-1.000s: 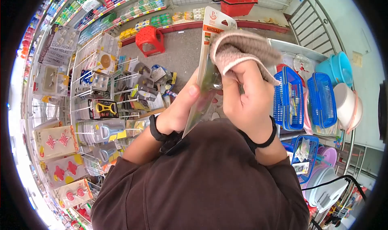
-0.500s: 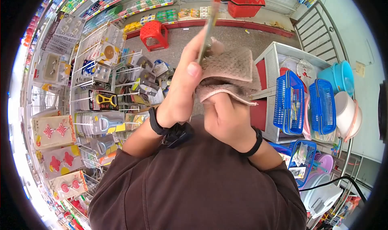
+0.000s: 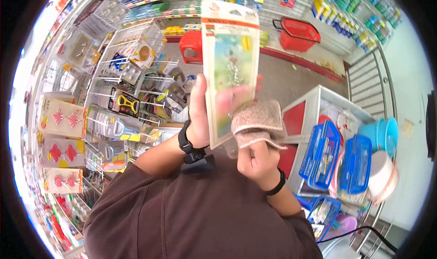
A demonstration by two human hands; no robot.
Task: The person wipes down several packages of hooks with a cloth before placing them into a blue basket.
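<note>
My left hand (image 3: 197, 117) is closed around the edge of a tall card-backed blister pack (image 3: 227, 72), its thumb on the left side and fingers behind. The pack stands almost upright with its broad face in view; it has an orange band, a green and yellow picture and clear plastic. Bunched in my right hand (image 3: 257, 164) is a folded brownish cloth (image 3: 258, 117). The cloth overlaps the pack's lower right edge in this view, and my right fingers are curled into its folds.
On the left, wire racks hold hanging packs, among them a yellow peeler (image 3: 128, 104). A red stool (image 3: 191, 46) and a red basket (image 3: 298, 33) stand ahead near the shelves. To the right are a white cabinet (image 3: 302, 105), blue baskets (image 3: 356, 164) and blue buckets (image 3: 387, 136).
The pack has turned from edge-on to showing its broad face. My right hand and the cloth have shifted slightly lower and right, and the whole view has swung.
</note>
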